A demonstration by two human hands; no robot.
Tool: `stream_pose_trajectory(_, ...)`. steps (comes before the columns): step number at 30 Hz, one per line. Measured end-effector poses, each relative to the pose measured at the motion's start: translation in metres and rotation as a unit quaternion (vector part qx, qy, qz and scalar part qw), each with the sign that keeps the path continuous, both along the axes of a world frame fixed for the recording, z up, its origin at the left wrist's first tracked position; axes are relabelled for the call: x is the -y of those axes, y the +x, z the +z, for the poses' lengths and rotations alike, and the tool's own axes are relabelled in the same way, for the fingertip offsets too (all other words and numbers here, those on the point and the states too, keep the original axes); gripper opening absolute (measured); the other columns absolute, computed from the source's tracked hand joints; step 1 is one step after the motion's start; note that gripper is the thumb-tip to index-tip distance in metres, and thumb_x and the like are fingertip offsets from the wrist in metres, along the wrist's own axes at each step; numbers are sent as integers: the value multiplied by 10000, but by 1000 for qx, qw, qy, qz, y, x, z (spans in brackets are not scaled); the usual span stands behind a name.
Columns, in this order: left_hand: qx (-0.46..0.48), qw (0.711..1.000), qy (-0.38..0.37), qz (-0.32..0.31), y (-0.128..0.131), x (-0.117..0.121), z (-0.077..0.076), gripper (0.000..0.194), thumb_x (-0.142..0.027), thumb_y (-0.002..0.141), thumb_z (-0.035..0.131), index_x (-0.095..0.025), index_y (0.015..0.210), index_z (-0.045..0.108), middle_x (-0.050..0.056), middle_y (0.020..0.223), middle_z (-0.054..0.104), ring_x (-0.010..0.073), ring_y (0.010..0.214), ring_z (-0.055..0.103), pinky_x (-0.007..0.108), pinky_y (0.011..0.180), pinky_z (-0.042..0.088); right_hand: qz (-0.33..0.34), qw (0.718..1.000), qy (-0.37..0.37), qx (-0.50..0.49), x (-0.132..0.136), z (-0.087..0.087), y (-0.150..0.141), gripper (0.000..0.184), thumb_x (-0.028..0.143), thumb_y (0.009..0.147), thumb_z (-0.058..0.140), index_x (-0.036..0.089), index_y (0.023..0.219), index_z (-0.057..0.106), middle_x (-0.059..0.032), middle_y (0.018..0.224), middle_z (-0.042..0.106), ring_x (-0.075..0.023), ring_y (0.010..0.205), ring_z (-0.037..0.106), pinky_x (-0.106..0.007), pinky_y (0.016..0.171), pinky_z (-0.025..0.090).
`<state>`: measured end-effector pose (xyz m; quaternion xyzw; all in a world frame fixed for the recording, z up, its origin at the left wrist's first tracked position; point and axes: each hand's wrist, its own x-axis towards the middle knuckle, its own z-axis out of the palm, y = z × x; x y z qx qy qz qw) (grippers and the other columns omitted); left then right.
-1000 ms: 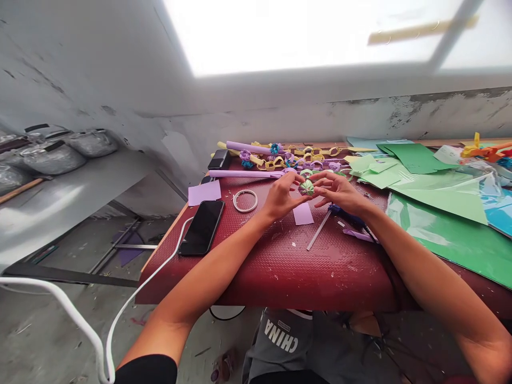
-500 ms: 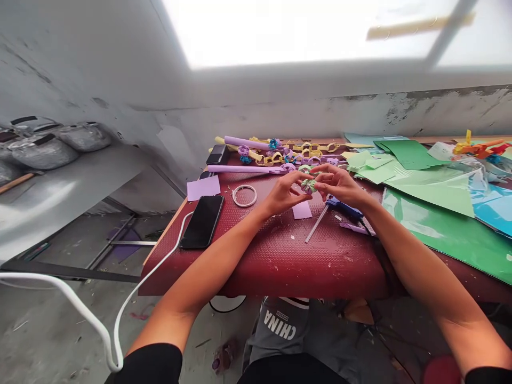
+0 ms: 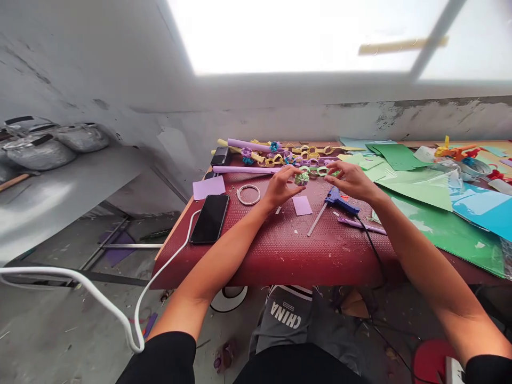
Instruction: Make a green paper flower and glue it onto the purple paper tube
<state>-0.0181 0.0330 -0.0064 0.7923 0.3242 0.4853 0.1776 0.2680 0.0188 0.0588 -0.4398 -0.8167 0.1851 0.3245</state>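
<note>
Paper flower pinched in left hand over the worktop

A small green paper flower (image 3: pixel 301 179) is pinched in the fingertips of the left hand (image 3: pixel 282 188). The right hand (image 3: pixel 349 180), spread and loose, has been drawn away from the flower since half a second ago and is held above the blue glue gun (image 3: pixel 338 200) on the red worktop (image 3: pixel 280 250)

Right hand (image 3: pixel 352 183) released paper flower (image 3: pixel 301 179)

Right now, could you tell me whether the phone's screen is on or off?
Off. The phone lies flat on the red table with a uniformly black screen; a white cable runs to it.
</note>
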Motion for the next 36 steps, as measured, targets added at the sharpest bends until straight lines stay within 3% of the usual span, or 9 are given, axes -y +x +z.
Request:
stream_pose_trajectory(4,7,999,3,44,-2,-7,-5,458,-330,893,802,-207,1325,710,115,1289,728,203,1040,709,311,792,646,-94,971,27,217,24,-9,36,617,723,840,754,221,1199,744,-160,1157,715,-330,1022,664,-441,863,528)
stream_pose_trajectory(7,19,999,2,48,1,-8,-8,499,-315,906,783,-213,1385,688,114,1275,736,190,1002,705,282,764,636,-100,938,-3,333,41,-27,47,705,795,844,680,201,1221,725,-189,1212,678,-369,1090,656,-440,869,513)
stream_pose_trajectory(13,29,999,6,32,5,-2,-4,525,-243,887,770,-224,1402,675,104,1270,715,180,999,686,231,694,616,-96,938,-8,334,39,-48,40,481,610,998,546,173,1117,706,-160,1124,694,-295,1006,671,-397,873,495)
stream_pose_trajectory(18,41,999,6,34,5,3,3,449,-231,884,763,-230,1329,702,105,1262,701,205,1062,685,240,688,630,-95,941,3,324,44,-37,43,410,557,997,577,188,1094,726,-154,1126,715,-287,983,677,-396,837,499)
stream_pose_trajectory(23,50,998,2,32,3,1,6,504,-202,877,740,-220,1378,686,110,1337,694,228,1127,689,268,699,657,-33,993,-95,68,63,8,54,379,574,935,717,243,1115,759,-70,927,724,-202,753,629,-364,699,519)
stream_pose_trajectory(27,48,997,4,53,1,-2,6,547,-195,881,724,-210,1425,665,110,1310,694,227,1116,684,272,685,650,-43,943,-190,-270,55,36,56,317,481,930,746,223,1114,748,-102,985,765,-186,752,653,-349,652,561)
stream_pose_trajectory(30,45,996,19,74,-1,-5,5,542,-193,879,733,-210,1418,675,103,1278,698,234,1136,681,340,825,662,-27,894,-253,-370,30,32,49,298,499,945,677,220,1037,725,-114,972,781,-208,846,702,-344,703,598)
stream_pose_trajectory(33,35,994,38,92,-3,-9,3,528,-195,874,754,-202,1398,691,97,1226,714,240,1111,688,424,996,625,-26,877,-287,-385,5,14,37,303,538,895,677,241,950,691,-85,911,770,-222,848,716,-350,681,628)
stream_pose_trajectory(36,27,995,27,91,-5,-11,1,556,-214,883,758,-214,1432,671,100,1235,718,227,1044,691,383,900,643,-44,864,-301,-400,-6,-3,27,278,498,832,751,243,918,676,-58,899,756,-200,796,699,-325,623,623)
